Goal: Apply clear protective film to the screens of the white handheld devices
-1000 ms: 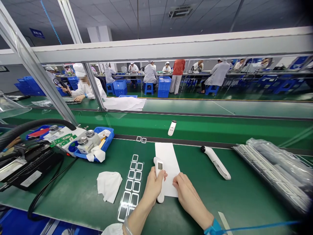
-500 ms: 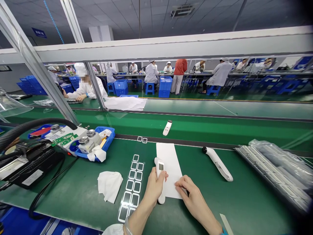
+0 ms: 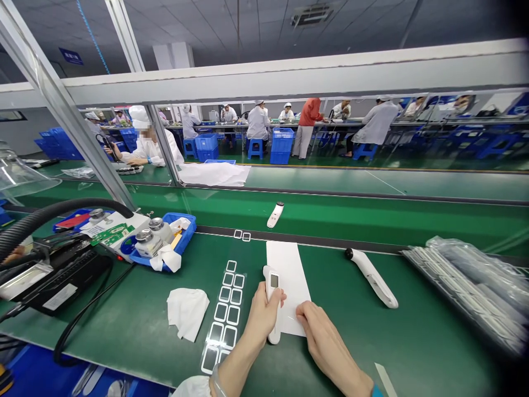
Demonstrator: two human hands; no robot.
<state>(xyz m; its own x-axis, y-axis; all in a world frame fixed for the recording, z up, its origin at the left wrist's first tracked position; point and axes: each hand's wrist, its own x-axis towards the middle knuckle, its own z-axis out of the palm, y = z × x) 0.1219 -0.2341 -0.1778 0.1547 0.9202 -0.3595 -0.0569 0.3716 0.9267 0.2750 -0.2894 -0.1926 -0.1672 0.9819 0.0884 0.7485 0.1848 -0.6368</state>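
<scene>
White, slim, a device [image 3: 274, 292] sat clamped in the left hand [image 3: 263, 309]; the right hand [image 3: 322, 331] curled, contents unclear, toward the surface [image 3: 140, 309]'s near edge.

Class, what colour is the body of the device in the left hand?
The device has a white body; the head view shows it best.

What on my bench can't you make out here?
Head view: the middle of the white device, covered by your left grip.
Head view: any reading on its display, too small.
Head view: anything your right grip may pinch, hidden by its curled fingers.
Head view: near right corner of the frame sheet, behind your left forearm.
</scene>
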